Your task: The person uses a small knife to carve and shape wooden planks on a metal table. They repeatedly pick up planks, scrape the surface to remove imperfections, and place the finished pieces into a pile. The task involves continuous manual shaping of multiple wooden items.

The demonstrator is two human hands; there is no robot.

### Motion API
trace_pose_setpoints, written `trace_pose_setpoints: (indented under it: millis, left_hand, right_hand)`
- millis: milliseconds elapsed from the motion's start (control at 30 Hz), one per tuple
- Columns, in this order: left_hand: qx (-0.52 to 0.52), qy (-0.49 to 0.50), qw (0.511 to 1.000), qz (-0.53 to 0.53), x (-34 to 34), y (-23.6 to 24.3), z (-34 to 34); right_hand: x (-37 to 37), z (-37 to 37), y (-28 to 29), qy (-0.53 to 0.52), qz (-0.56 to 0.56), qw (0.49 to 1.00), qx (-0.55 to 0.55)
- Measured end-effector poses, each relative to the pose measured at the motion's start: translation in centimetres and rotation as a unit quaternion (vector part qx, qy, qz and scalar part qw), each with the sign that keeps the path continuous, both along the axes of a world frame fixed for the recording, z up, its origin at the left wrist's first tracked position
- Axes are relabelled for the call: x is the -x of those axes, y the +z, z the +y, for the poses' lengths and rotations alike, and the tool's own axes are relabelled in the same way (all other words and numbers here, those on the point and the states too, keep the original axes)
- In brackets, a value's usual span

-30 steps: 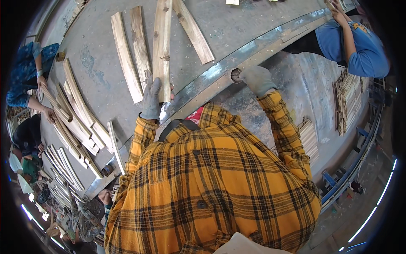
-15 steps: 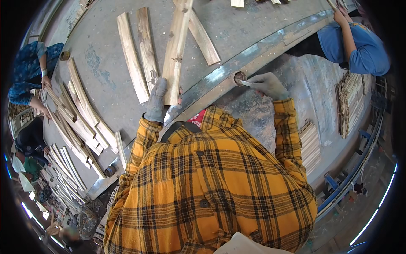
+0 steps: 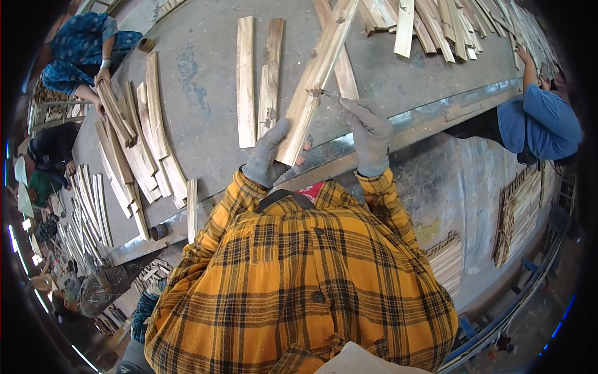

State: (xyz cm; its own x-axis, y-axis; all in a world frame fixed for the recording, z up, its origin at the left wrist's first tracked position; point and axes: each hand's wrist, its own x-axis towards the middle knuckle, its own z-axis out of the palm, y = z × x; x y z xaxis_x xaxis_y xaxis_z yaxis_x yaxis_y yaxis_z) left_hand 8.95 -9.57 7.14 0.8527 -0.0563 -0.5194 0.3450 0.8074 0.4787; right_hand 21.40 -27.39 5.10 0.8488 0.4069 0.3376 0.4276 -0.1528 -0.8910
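Note:
A long pale wooden plank (image 3: 324,59) slants away from me above the table, its near end gripped in my gloved left hand (image 3: 268,156), with bare fingertips showing under its right edge. My gloved right hand (image 3: 369,132) is closed around a small thin-bladed putty knife (image 3: 331,95), whose handle is mostly hidden in the fingers. The blade's tip meets a dark knot on the plank's face. Left of it lie a pale plank (image 3: 246,81) and a knotty plank (image 3: 271,75); another plank (image 3: 346,75) lies partly behind the held one.
Stacked planks (image 3: 146,137) lie to the left, where a person in blue patterned clothes (image 3: 87,47) handles some. More planks (image 3: 430,28) cover the far right. A person in a blue shirt (image 3: 542,128) stands at the right by the table's metal edge (image 3: 448,103). A small tin (image 3: 159,232) sits at the left edge.
My right hand has moved left from a round tin at the table edge, bringing the knife to the plank's knot. The view has shifted, showing more planks at the far right.

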Motion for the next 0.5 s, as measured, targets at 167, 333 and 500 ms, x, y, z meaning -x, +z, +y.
trace_pose_setpoints:
  millis: [167,333,500]
  left_hand:
    - [0.150,0.041,0.987,-0.044,-0.3,0.6,-0.4]
    - [0.200,0.062,0.976,-0.064,-0.4,0.3,-0.4]
    - [0.123,0.044,0.989,-0.067,-0.6,0.7,0.2]
  right_hand:
    - [0.5,2.0,0.1,-0.028,0.050,0.997,-0.044]
    - [0.4,1.5,-0.2,-0.032,0.020,0.999,0.002]
    - [-0.6,-0.1,0.2,-0.042,-0.006,0.999,-0.006]
